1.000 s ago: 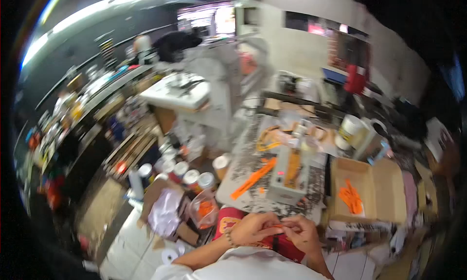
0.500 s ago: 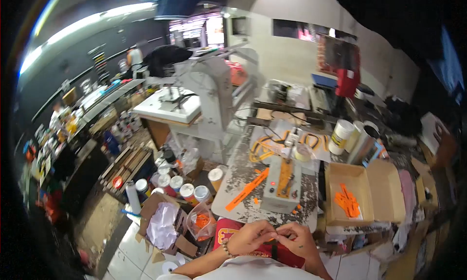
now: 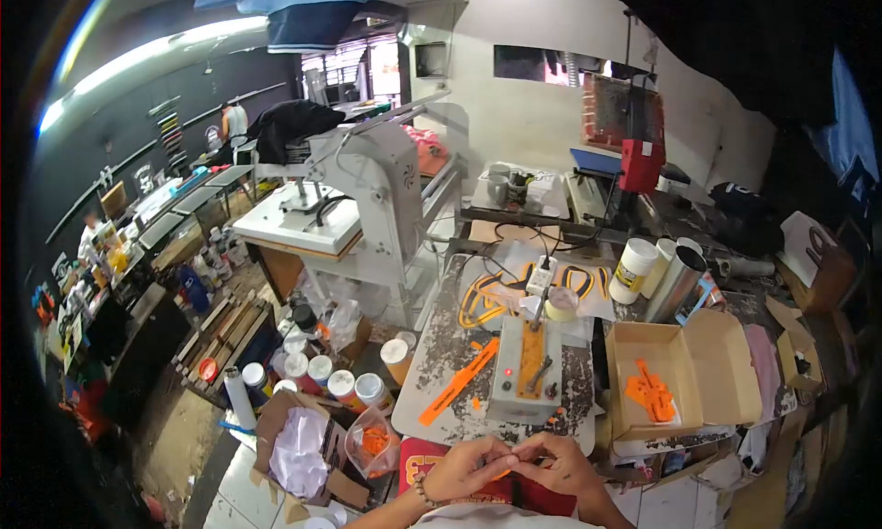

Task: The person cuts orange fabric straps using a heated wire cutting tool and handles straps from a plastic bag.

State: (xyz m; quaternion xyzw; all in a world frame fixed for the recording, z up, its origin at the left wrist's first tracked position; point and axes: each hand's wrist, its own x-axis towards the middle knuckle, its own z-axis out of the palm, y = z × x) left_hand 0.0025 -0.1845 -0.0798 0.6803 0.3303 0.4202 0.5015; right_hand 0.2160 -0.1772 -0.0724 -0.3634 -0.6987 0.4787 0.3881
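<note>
Close to my body, over red cloth with yellow lettering [image 3: 421,459], my two hands meet at the fingertips. My left hand [image 3: 464,468], with a beaded bracelet on its wrist, is closed in a pinch. Facing it, my right hand [image 3: 557,467] is pinched as well. A bit of a small orange piece [image 3: 503,475] shows between the fingers; most of it is hidden. Just beyond the hands stands a grey metal box device [image 3: 519,393] with a lit red light and a brown top plate. A long orange strip [image 3: 459,382] lies to its left on the worn table [image 3: 424,356].
Right of the device, an open cardboard box [image 3: 634,341] holds orange pieces [image 3: 650,393]. A clear plastic tub [image 3: 386,465] with orange bits and a carton with white paper [image 3: 300,451] are at left. Behind are a tape roll [image 3: 561,302], black-and-yellow straps [image 3: 480,301] and a heat press [image 3: 381,194].
The camera view has shifted slightly, and surroundings appear a little further left. My hands remain together at the fingertips, and a bit of orange now shows between them.
</note>
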